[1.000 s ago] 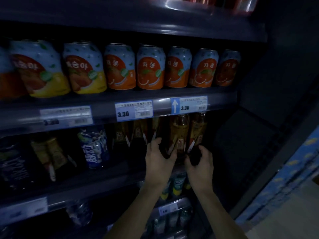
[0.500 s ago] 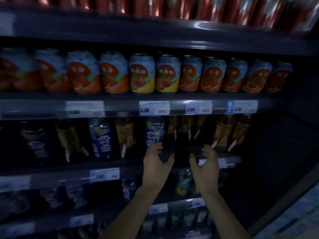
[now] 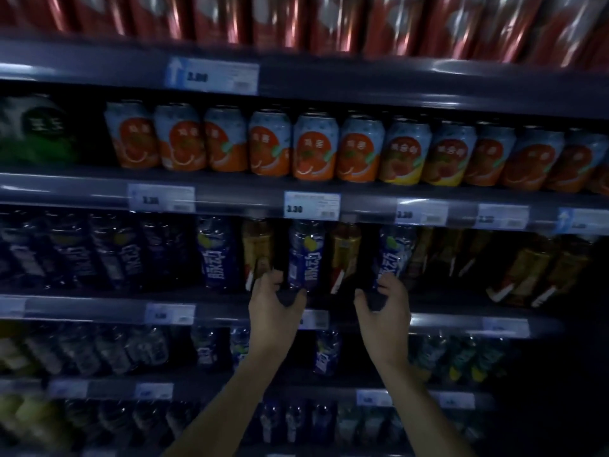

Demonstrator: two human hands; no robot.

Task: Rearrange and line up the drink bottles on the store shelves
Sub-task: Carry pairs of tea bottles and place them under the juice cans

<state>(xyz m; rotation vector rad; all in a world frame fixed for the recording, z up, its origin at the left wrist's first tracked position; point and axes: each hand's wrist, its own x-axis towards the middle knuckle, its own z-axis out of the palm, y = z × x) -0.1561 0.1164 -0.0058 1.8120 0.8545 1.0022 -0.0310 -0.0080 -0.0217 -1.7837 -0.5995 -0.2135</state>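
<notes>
On the dim middle shelf (image 3: pixel 211 300), blue-labelled bottles alternate with amber tea bottles. My left hand (image 3: pixel 273 308) grips the dark base of a blue bottle (image 3: pixel 304 255), thumb on its right side. My right hand (image 3: pixel 385 305) grips the base of another blue bottle (image 3: pixel 393 252), thumb on its left. An amber bottle (image 3: pixel 344 252) stands between the two. Another amber bottle (image 3: pixel 257 249) and a third blue bottle (image 3: pixel 214 255) stand to the left. Both held bottles look upright at the shelf front.
Dark-labelled bottles (image 3: pixel 82 249) fill the shelf's left end and amber bottles (image 3: pixel 534 268) its right end. Orange and blue cans (image 3: pixel 316 146) line the shelf above, with red cans (image 3: pixel 296 18) on top. Price tags (image 3: pixel 311 206) run along the rails. Lower shelves hold more bottles (image 3: pixel 326 351).
The view has swung left along the shelves and up. Both hands have left the amber bottles at the right end and now grip two blue bottles further left, spread wider apart.
</notes>
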